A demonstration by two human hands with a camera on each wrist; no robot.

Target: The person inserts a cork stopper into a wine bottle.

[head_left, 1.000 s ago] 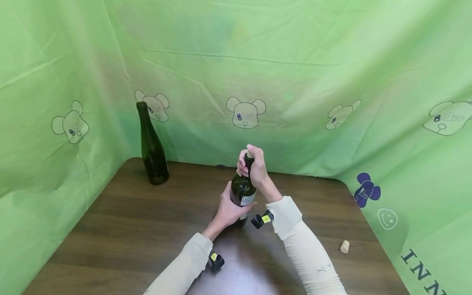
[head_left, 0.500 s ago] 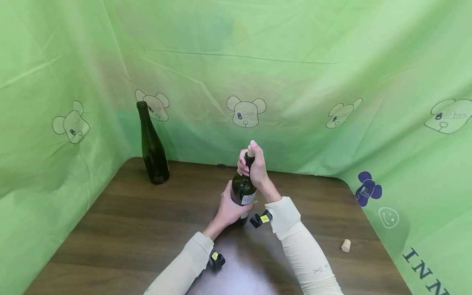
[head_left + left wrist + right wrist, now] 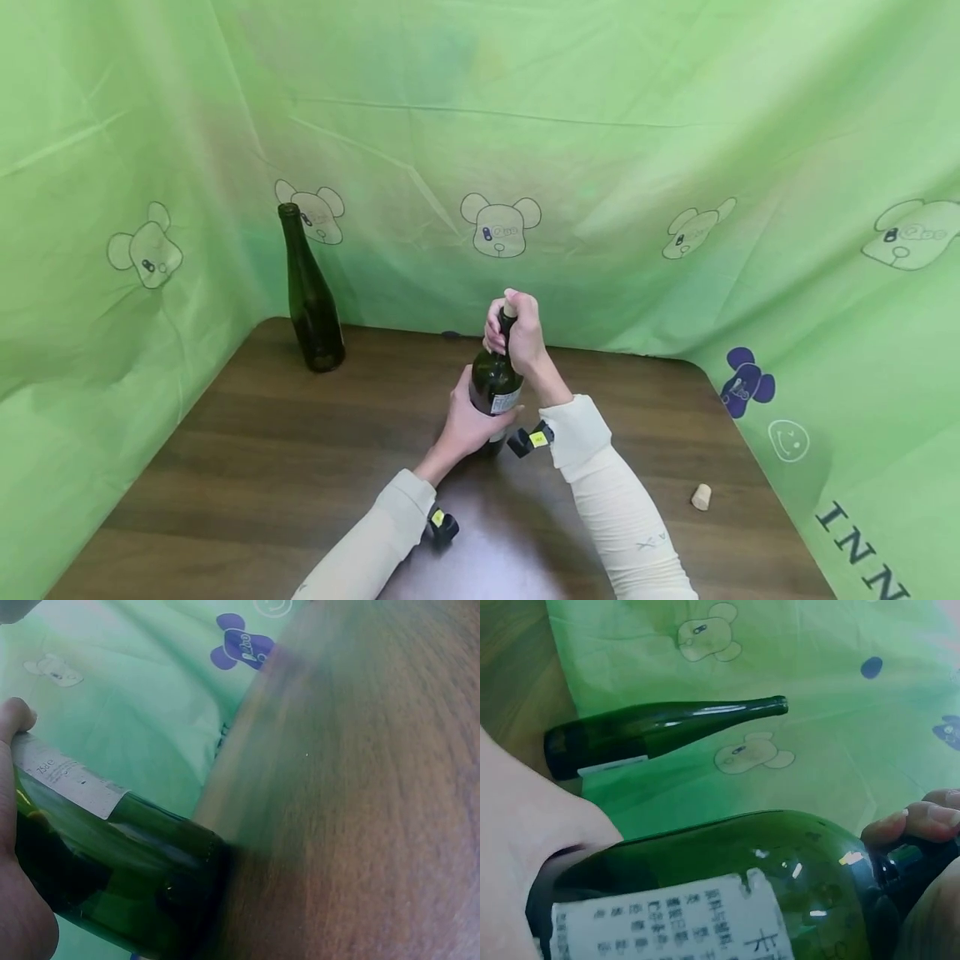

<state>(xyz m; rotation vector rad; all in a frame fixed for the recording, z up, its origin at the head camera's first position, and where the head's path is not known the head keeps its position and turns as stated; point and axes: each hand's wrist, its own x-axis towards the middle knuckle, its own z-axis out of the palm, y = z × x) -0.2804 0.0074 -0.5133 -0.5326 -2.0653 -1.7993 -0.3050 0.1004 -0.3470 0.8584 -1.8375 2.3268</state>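
A dark green wine bottle (image 3: 495,375) with a white label stands upright at the table's middle. My left hand (image 3: 468,425) grips its lower body, thumb across the front. My right hand (image 3: 527,337) has its fingers curled round the neck. A pale cork (image 3: 510,308) sits in the bottle's mouth, and the right thumb lies over its top. Seen from the left wrist, the bottle's base (image 3: 187,900) meets the wooden surface. From the right wrist, the printed label (image 3: 675,922) and the curled fingers (image 3: 922,817) at the neck show; the cork is out of that view.
Another green bottle (image 3: 317,325), uncorked, stands at the back left of the brown wooden table (image 3: 247,467). A loose cork (image 3: 701,497) rests near the right edge. Green cloth (image 3: 390,150) with printed bear heads hangs behind and at both sides.
The right thumb lifted slightly off the cork's top half a second ago and is now lower over it again. Both hands keep their hold on the wine bottle, which stays in place.
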